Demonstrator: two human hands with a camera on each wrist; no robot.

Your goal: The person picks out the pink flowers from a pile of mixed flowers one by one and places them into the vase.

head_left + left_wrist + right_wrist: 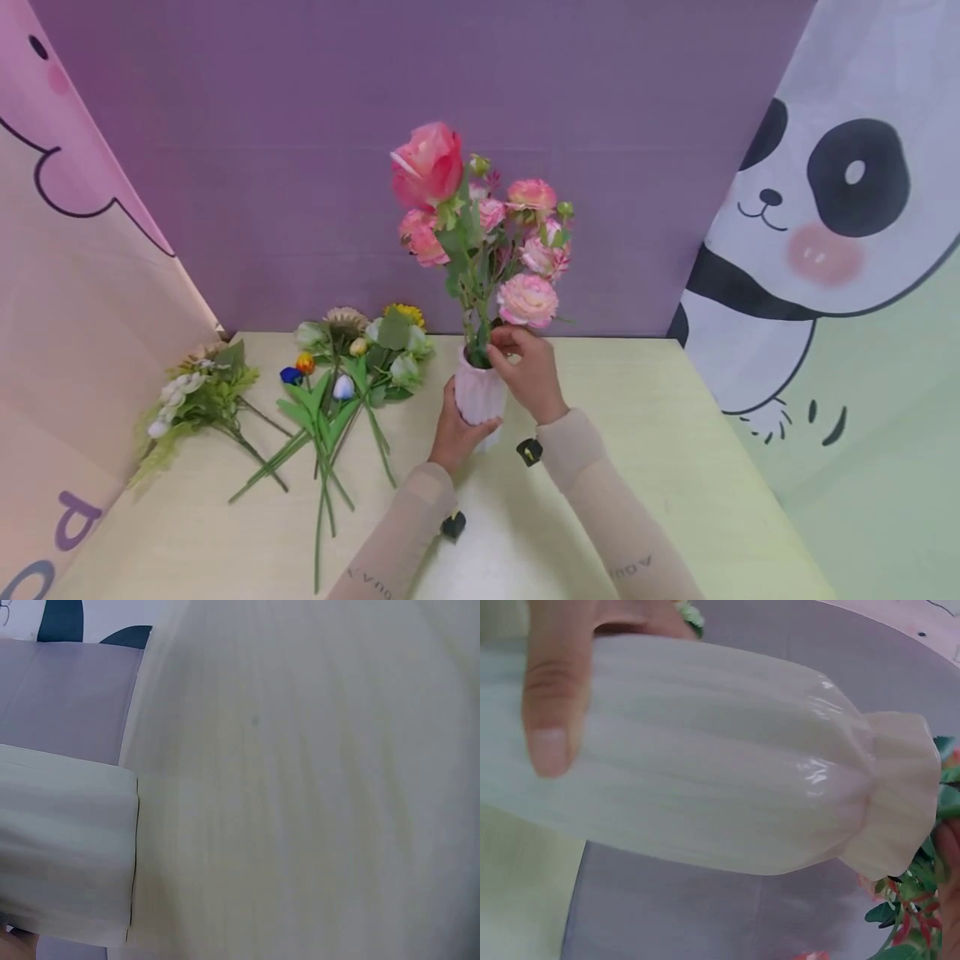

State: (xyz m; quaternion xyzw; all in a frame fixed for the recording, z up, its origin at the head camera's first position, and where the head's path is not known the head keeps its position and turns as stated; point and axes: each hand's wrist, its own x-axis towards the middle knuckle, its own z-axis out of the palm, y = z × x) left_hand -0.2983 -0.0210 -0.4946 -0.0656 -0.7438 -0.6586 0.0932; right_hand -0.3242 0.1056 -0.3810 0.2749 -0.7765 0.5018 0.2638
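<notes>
A pale pink ruffled-neck vase (480,396) stands upright on the table, holding pink flowers and green leaves. My left hand (456,433) grips its lower body; in the right wrist view the left thumb (551,712) lies across the glossy vase wall (727,757). At the vase mouth my right hand (534,372) pinches a flower stem among the leaves, though the exact contact is partly hidden. A large pink rose (431,167) rises highest, with pink ruffled blooms (528,300) lower on the right. The left wrist view shows the vase's base end (60,847).
Left of the vase lie several loose artificial stems, including blue, orange and white tulips (343,387), pale green-white blooms (405,369) and a yellow flower (406,314). A white-flowered bunch (180,392) lies farther left. A purple backdrop (300,167) hangs behind the table (637,500).
</notes>
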